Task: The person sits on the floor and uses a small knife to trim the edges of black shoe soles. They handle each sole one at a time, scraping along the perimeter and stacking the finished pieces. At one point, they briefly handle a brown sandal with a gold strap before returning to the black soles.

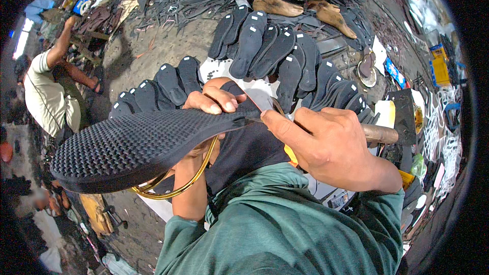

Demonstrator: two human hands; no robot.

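A thick black shoe sole (132, 145) with a studded tread lies across my view, its broad end toward the lower left. My left hand (214, 101) is closed around its narrower end, fingers on top and the palm side underneath. Closed in my right hand (326, 140) is a knife, its round wooden handle (382, 133) sticking out to the right. The index finger points at the sole's narrow end, where the blade is mostly hidden. A gold-coloured bangle (198, 170) circles my left wrist.
Several black insoles (249, 43) with small white tags fan out beyond my hands. Wooden shoe lasts (277, 6) lie among dark scraps at the back. A person in a light shirt (48, 94) sits at the left. White netting (438, 132) lies at the right.
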